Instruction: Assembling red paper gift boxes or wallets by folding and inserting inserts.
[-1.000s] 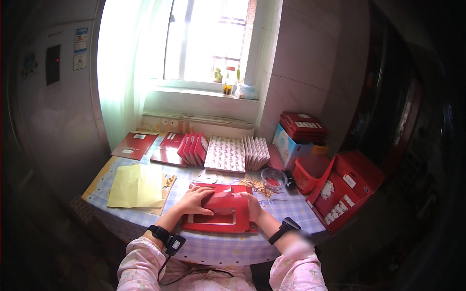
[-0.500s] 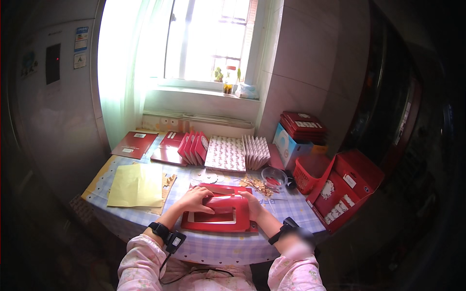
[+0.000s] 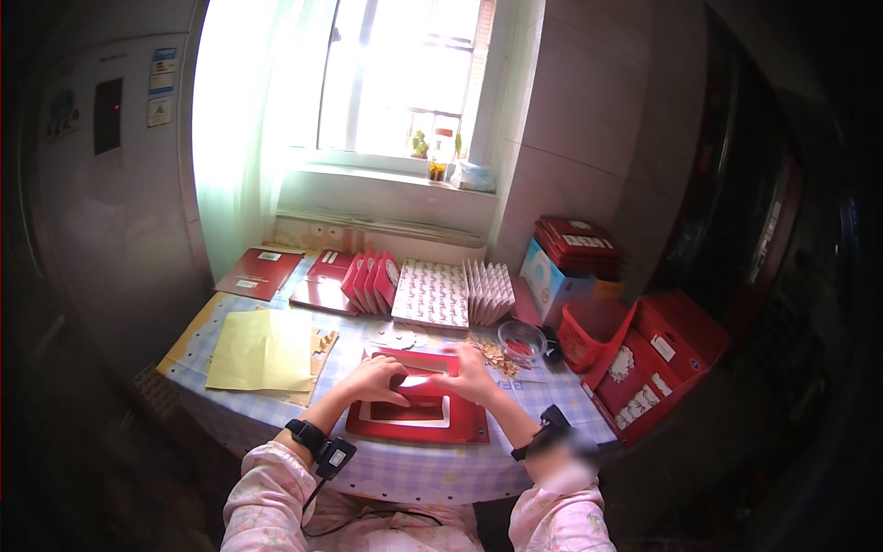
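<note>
Below frame centre, the red box (image 3: 418, 414) lies under both grips: left hand (image 3: 375, 379) and right hand (image 3: 467, 373) pressed flat on its top edge

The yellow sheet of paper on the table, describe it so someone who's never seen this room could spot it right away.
Start at the table with the checked cloth below the window. On its left part, left of the left hand, the yellow sheet lies flat. It is the only plain pale yellow thing there; the folders and boxes around it are red.

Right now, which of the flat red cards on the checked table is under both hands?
The open red card with the white window, nearest the table's front edge: left hand and right hand rest on it. The others lie untouched by the window wall.
</note>
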A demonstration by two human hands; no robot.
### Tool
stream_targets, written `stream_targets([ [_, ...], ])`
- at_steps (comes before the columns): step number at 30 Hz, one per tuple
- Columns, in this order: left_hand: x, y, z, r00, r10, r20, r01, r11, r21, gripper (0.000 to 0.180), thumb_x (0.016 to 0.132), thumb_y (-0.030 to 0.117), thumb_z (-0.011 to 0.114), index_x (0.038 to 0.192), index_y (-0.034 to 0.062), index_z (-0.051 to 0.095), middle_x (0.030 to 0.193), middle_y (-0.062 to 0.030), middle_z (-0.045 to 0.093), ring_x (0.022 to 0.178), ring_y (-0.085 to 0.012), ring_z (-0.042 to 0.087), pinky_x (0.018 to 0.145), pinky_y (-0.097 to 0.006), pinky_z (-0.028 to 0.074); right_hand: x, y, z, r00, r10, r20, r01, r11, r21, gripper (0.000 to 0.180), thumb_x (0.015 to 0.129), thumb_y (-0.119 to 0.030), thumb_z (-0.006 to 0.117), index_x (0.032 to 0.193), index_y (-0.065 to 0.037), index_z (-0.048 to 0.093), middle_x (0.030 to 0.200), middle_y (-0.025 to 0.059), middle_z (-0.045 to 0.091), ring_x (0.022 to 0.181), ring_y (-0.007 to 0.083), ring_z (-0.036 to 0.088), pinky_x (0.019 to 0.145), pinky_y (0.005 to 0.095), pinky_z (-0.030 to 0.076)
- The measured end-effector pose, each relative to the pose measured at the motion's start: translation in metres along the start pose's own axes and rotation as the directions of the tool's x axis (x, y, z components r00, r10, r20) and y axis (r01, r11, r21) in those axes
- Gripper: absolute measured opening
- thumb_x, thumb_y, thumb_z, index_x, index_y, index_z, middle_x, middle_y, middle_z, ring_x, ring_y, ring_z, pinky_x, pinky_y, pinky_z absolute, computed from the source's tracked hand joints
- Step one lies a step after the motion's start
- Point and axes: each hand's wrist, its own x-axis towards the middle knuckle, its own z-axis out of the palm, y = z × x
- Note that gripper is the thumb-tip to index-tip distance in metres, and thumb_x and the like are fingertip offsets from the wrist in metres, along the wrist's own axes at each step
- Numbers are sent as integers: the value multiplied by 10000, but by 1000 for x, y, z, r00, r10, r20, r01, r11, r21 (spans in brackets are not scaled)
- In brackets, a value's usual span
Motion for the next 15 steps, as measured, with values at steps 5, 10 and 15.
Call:
stream_targets([
  [5, 3, 5, -4, 1000, 20, 21, -20, 1000, -22, 563, 589, 450, 738, 965, 57, 594, 926, -103, 575, 941, -271, 522, 816, -361, 419, 14, -24, 3, 775, -34, 631, 177, 970, -165, 634, 625, -457, 719, 1080, -46, 559, 995, 136, 575, 962, 283, 531, 851, 381, 390],
  [10, 9, 14, -10, 998, 48, 32, -49, 998, 31, 545, 572, 438, 753, 909, 42, 591, 899, -121, 570, 903, -283, 535, 793, -355, 436, 26, -26, 2, 688, -13, 726, 217, 958, -188, 605, 619, -413, 720, 1052, -27, 551, 950, 136, 575, 941, 289, 539, 796, 356, 426],
  [15, 5, 11, -20, 981, -85, 174, 73, 995, 72, 526, 584, 385, 723, 936, 21, 583, 948, -160, 563, 970, -297, 525, 845, -355, 430, 27, -31, 3, 656, -39, 754, 176, 979, -102, 574, 629, -364, 718, 1039, -7, 536, 950, 146, 564, 940, 290, 535, 799, 353, 427],
])
